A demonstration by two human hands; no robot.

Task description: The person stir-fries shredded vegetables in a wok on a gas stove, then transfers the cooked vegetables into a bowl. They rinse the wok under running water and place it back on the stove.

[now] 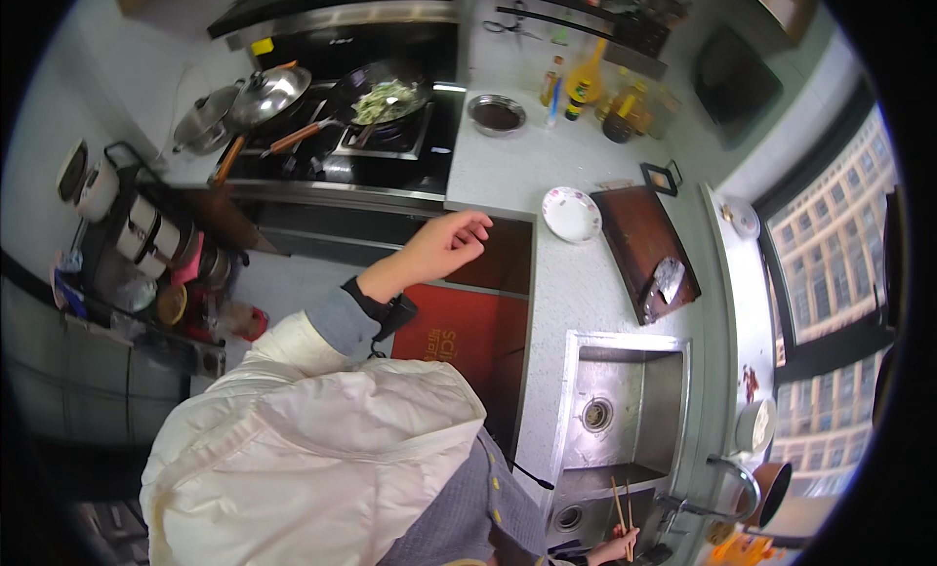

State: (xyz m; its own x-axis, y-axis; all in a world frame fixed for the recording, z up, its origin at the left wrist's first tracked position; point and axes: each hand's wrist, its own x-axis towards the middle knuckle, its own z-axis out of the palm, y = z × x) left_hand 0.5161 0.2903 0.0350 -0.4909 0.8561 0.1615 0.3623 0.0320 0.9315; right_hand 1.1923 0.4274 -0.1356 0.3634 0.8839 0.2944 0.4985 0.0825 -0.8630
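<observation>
My left hand [443, 247] is held out over the floor before the counter, with nothing in it and its fingers loosely bent. A white flower-patterned plate [571, 215] lies on the counter to its right. At the lower right, my right hand [618, 544] grips a pair of wooden chopsticks [621, 504], tips pointing up the picture, over the smaller basin of the steel sink [572, 390]. On the stove [315, 172], a wok [421, 90] holds shredded pale green food [384, 101], with a wooden-handled spatula [362, 138] resting in it.
A dark wooden cutting board [637, 229] carries a cleaver [667, 280]. Sauce bottles [578, 101] and a steel bowl of dark liquid [498, 116] stand at the back. A lidded pan [271, 94] sits on the left burner. The faucet [732, 478] projects over the sink. A rack [146, 237] stands left.
</observation>
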